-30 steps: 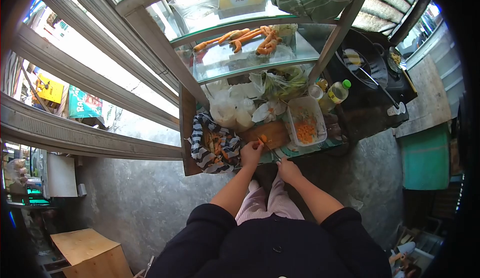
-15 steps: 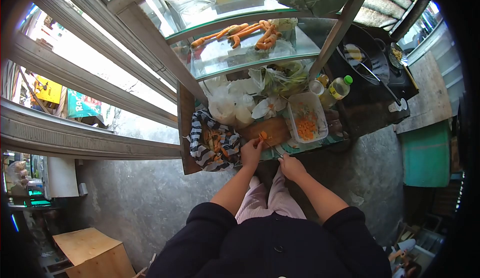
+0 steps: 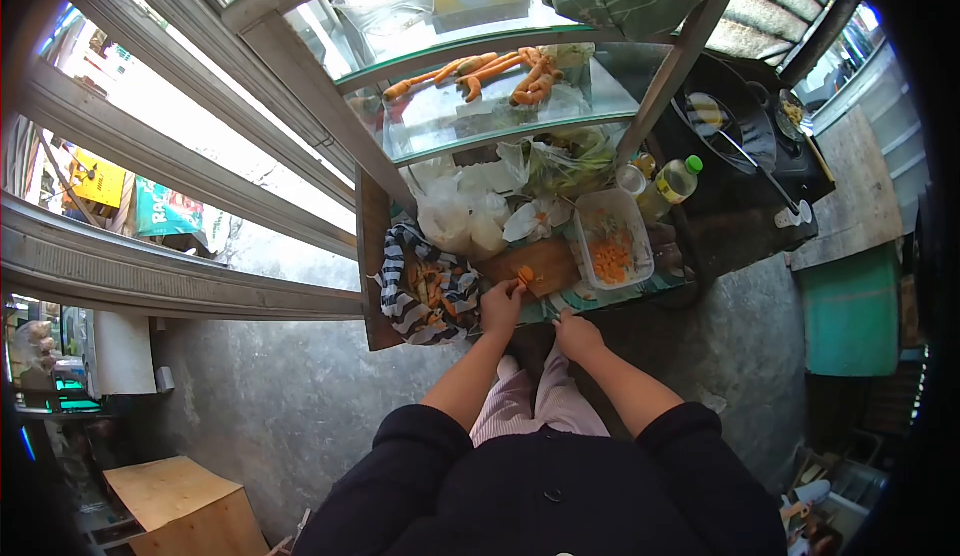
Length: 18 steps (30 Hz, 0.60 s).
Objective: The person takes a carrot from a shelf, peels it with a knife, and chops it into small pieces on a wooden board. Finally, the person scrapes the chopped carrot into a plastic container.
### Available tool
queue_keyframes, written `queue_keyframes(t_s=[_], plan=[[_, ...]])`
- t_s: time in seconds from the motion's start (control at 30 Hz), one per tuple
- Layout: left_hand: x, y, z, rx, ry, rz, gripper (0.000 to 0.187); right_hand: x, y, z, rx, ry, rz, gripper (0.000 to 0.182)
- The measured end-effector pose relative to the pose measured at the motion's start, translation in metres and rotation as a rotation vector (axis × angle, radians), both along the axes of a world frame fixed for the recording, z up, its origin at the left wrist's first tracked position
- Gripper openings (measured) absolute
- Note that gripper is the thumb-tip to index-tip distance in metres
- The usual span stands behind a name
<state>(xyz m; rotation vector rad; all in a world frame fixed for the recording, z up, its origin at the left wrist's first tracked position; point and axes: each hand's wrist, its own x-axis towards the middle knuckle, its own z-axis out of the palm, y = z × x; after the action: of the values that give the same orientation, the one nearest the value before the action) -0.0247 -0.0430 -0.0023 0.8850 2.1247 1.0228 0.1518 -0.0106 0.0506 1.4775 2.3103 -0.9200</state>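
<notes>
Down at nine o'clock lies a striped cloth (image 3: 425, 291) with peels on it. Just right of it, the left hand (image 3: 499, 305) pinches a carrot piece (image 3: 525, 276) on the wooden cutting board (image 3: 548, 261). Next comes the right hand (image 3: 577, 336), closed on a knife (image 3: 545, 306), with a tub of chopped carrot (image 3: 612, 241) at two o'clock.

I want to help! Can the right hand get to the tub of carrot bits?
Probably yes. The right hand is at the board's near edge, and the tub sits open just beyond it, with nothing between them that I can see.
</notes>
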Motion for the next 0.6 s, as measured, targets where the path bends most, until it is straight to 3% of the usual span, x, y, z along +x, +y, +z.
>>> queue_keyframes(t_s=[0.13, 0.3, 0.6], plan=[[0.004, 0.001, 0.002, 0.032, 0.038, 0.030, 0.026, 0.001, -0.001, -0.004, -0.022, -0.007, -0.027, 0.032], [0.007, -0.006, 0.002, 0.150, 0.100, 0.048, 0.024, 0.009, -0.011, -0.001, 0.007, 0.204, -0.067, 0.034], [0.013, -0.012, 0.005, 0.216, 0.196, 0.034, 0.024, 0.009, -0.007, 0.004, 0.001, 0.102, -0.029, 0.034]])
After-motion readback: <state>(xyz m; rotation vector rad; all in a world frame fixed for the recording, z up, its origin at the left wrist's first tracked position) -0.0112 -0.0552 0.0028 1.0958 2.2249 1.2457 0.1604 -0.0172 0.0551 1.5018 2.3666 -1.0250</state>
